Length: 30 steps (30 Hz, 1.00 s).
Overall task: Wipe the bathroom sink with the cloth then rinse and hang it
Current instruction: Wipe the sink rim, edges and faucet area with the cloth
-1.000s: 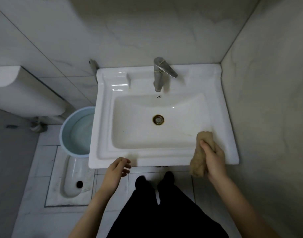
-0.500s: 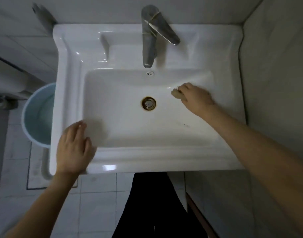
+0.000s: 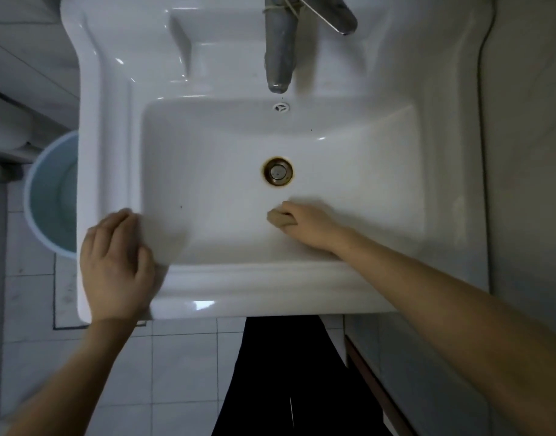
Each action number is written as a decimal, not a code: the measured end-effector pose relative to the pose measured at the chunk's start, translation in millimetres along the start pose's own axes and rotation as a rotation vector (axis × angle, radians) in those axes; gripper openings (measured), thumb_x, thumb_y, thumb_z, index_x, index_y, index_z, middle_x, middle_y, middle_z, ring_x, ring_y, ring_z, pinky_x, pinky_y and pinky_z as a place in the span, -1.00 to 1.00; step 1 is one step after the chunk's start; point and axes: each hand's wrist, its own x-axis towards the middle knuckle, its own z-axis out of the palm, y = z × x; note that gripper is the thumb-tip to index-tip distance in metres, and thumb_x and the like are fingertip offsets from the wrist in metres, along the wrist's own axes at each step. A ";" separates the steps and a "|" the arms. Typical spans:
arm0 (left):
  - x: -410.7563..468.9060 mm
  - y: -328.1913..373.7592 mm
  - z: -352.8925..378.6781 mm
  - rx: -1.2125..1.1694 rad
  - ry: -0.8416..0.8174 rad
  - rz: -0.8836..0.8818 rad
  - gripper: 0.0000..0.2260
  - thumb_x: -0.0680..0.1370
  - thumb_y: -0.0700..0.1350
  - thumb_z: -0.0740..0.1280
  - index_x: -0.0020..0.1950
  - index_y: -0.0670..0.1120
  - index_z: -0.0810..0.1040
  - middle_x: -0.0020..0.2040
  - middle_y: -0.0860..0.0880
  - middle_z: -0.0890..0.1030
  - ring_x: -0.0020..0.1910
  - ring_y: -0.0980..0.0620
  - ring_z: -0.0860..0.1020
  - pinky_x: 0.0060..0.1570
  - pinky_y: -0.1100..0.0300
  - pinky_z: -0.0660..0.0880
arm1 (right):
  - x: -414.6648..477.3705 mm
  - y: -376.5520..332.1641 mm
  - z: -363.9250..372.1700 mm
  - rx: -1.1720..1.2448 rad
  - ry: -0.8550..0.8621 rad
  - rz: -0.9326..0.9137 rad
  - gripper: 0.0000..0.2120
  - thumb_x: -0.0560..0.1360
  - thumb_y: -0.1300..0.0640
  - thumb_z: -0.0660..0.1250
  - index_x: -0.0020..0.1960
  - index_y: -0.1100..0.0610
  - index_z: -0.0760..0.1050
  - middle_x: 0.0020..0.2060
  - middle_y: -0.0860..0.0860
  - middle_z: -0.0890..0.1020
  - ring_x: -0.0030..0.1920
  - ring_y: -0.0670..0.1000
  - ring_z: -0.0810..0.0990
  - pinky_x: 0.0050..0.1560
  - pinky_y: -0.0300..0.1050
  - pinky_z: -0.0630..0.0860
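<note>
A white rectangular sink (image 3: 113, 152) fills the view, with a rusty-ringed drain (image 3: 277, 171) in the middle of its basin. My right hand (image 3: 311, 223) is down in the basin just below the drain, closed on a tan cloth (image 3: 278, 218) pressed against the basin floor; only the cloth's left end shows past my fingers. My left hand (image 3: 116, 265) lies flat on the sink's front-left rim, fingers together, holding nothing. A metal tap (image 3: 281, 42) stands at the back, its spout over the basin with no water running.
A light blue bucket (image 3: 50, 196) stands on the tiled floor left of the sink. A wall runs close along the sink's right side. My dark trousers (image 3: 289, 372) show below the front rim.
My right hand has swept the cloth from the basin's back right, beside the drain, down to just in front of the drain. My left hand stays on the front-left rim. The view has moved closer.
</note>
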 end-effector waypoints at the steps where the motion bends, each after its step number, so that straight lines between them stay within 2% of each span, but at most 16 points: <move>1: 0.5 1.0 -1.0 0.001 0.003 -0.005 -0.59 0.51 -0.14 0.17 0.32 -0.23 0.47 0.31 -0.20 0.50 0.27 -0.20 0.43 0.29 -0.02 0.34 | 3.3 -9.2 3.3 0.068 -0.054 0.001 -0.84 0.55 0.05 0.20 -0.17 0.07 0.38 -0.17 0.02 0.52 -0.14 0.05 0.50 -0.16 -0.08 0.36; 4: -1.8 1.2 -1.5 0.002 0.004 -0.020 -0.58 0.51 -0.13 0.17 0.33 -0.23 0.47 0.32 -0.20 0.50 0.28 -0.21 0.42 0.31 -0.07 0.35 | -1.2 -19.5 -11.5 0.164 -0.185 0.007 -0.84 0.51 0.10 0.35 -0.07 0.20 0.49 -0.17 0.07 0.55 -0.11 0.03 0.51 -0.11 -0.09 0.38; 6: -0.9 0.4 -1.0 0.001 0.002 -0.023 -0.57 0.51 -0.12 0.15 0.34 -0.22 0.47 0.33 -0.19 0.50 0.29 -0.20 0.42 0.31 -0.08 0.36 | -11.6 -9.9 -43.1 0.110 -0.101 -0.009 -0.83 0.51 0.09 0.35 -0.07 0.20 0.48 -0.16 0.09 0.58 -0.12 0.07 0.56 -0.13 -0.07 0.42; 7: 0.0 -0.7 -0.6 0.001 0.000 -0.024 -0.57 0.51 -0.11 0.15 0.34 -0.22 0.47 0.33 -0.19 0.50 0.29 -0.20 0.41 0.31 -0.08 0.35 | -18.7 -0.3 -60.8 0.003 -0.007 -0.014 -0.85 0.52 0.07 0.31 -0.09 0.16 0.44 -0.15 0.10 0.58 -0.12 0.13 0.58 -0.16 -0.04 0.44; 9: -0.6 -1.2 -0.1 0.000 -0.001 -0.028 -0.57 0.51 -0.10 0.15 0.34 -0.21 0.47 0.33 -0.18 0.50 0.28 -0.20 0.42 0.31 -0.07 0.36 | -37.1 21.8 -89.6 -0.486 0.126 0.002 -0.96 0.56 0.14 0.22 -0.02 0.10 0.41 -0.07 0.13 0.56 -0.10 0.20 0.60 -0.23 -0.04 0.40; 11: -1.0 1.1 -1.0 -0.003 -0.006 -0.034 -0.57 0.51 -0.11 0.17 0.35 -0.21 0.47 0.34 -0.18 0.50 0.28 -0.20 0.42 0.32 -0.07 0.36 | -49.1 39.3 -93.5 -0.963 0.184 0.077 -0.77 0.53 0.31 0.20 0.17 0.17 0.38 0.06 0.17 0.52 -0.05 0.20 0.58 -0.28 -0.05 0.40; 12: -0.8 3.0 -2.1 -0.008 -0.009 -0.044 -0.56 0.50 -0.12 0.18 0.36 -0.21 0.47 0.34 -0.17 0.49 0.28 -0.19 0.42 0.32 -0.06 0.36 | -49.4 45.4 -83.9 -1.030 0.190 0.089 -0.71 0.51 0.34 0.19 0.23 0.23 0.34 0.10 0.20 0.50 -0.05 0.19 0.57 -0.29 -0.04 0.43; 16: -0.5 4.9 -4.5 -0.010 -0.016 -0.060 -0.53 0.46 -0.17 0.20 0.37 -0.21 0.47 0.35 -0.16 0.50 0.29 -0.15 0.42 0.34 -0.05 0.36 | -13.6 35.4 -29.3 -0.786 0.268 0.113 -0.71 0.58 0.28 0.13 0.27 0.36 0.29 0.14 0.30 0.51 -0.04 0.25 0.59 -0.19 0.02 0.50; 19: 0.1 -0.3 -1.8 -0.019 0.002 -0.065 -0.54 0.47 -0.19 0.21 0.37 -0.19 0.48 0.34 -0.12 0.51 0.29 -0.12 0.43 0.33 -0.05 0.38 | 28.0 11.1 1.2 -0.518 0.452 0.053 -0.76 0.59 0.23 0.16 0.18 0.37 0.35 0.06 0.32 0.55 -0.06 0.29 0.57 -0.22 0.05 0.42; 21: 0.2 -0.6 -0.8 -0.026 0.019 -0.053 -0.54 0.45 -0.20 0.20 0.35 -0.20 0.49 0.33 -0.13 0.52 0.28 -0.12 0.45 0.33 -0.06 0.38 | 48.0 -11.3 28.9 -0.401 0.414 -0.065 -0.79 0.60 0.18 0.19 0.10 0.34 0.37 -0.03 0.30 0.57 -0.15 0.26 0.57 -0.33 -0.02 0.31; 23: 0.4 0.9 -0.6 -0.026 0.014 -0.044 -0.53 0.44 -0.21 0.21 0.34 -0.22 0.50 0.33 -0.14 0.53 0.29 -0.13 0.46 0.33 -0.10 0.38 | 59.7 -30.7 50.2 -0.299 0.385 -0.134 -0.81 0.59 0.20 0.20 0.09 0.33 0.36 -0.04 0.29 0.57 -0.18 0.25 0.57 -0.35 -0.07 0.27; 26: 1.0 2.3 -2.6 -0.026 -0.008 -0.058 -0.53 0.43 -0.22 0.23 0.34 -0.22 0.51 0.34 -0.14 0.53 0.31 -0.13 0.45 0.32 -0.18 0.37 | 81.1 -67.6 62.0 -0.109 0.552 -0.073 -0.86 0.57 0.26 0.18 0.10 0.30 0.35 -0.04 0.25 0.57 -0.20 0.20 0.52 -0.37 -0.11 0.21; 28: -0.5 2.2 -3.5 -0.024 -0.011 -0.062 -0.53 0.43 -0.23 0.23 0.34 -0.22 0.51 0.35 -0.14 0.53 0.32 -0.13 0.46 0.34 -0.19 0.35 | 103.1 -107.7 69.9 0.157 0.579 -0.051 -0.83 0.58 0.23 0.17 0.15 0.25 0.32 -0.01 0.22 0.55 -0.11 0.21 0.55 -0.28 -0.09 0.28; 30: 0.0 2.3 -4.6 -0.017 -0.017 -0.061 -0.53 0.42 -0.23 0.24 0.34 -0.23 0.52 0.35 -0.14 0.53 0.32 -0.14 0.47 0.36 -0.19 0.34 | 116.5 -141.8 82.5 0.397 0.527 -0.098 -0.76 0.56 0.21 0.19 0.21 0.23 0.32 0.07 0.22 0.54 -0.02 0.25 0.57 -0.16 -0.03 0.40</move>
